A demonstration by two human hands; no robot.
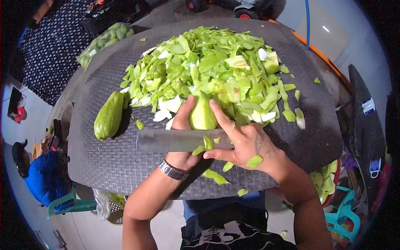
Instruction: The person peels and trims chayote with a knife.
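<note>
My left hand (181, 121), with a metal watch on its wrist, is closed around a partly peeled chayote (203, 112). The wide blade of a knife (160, 141) lies crosswise in front of that chayote, with bits of green peel stuck to it. My right hand (252, 143) is closed on the knife at its right end; the handle is hidden in my palm. Its index finger reaches onto the chayote's right side, and a scrap of peel sits on the back of the hand. An unpeeled chayote (109, 116) rests to the left on the woven tabletop (104, 162).
A large heap of green peelings (208, 62) covers the table's far middle. Behind the left edge lies a plastic bag of chayotes (109, 38). A basin of pale green pieces (326, 183) is below at right, near a teal stool (343, 216).
</note>
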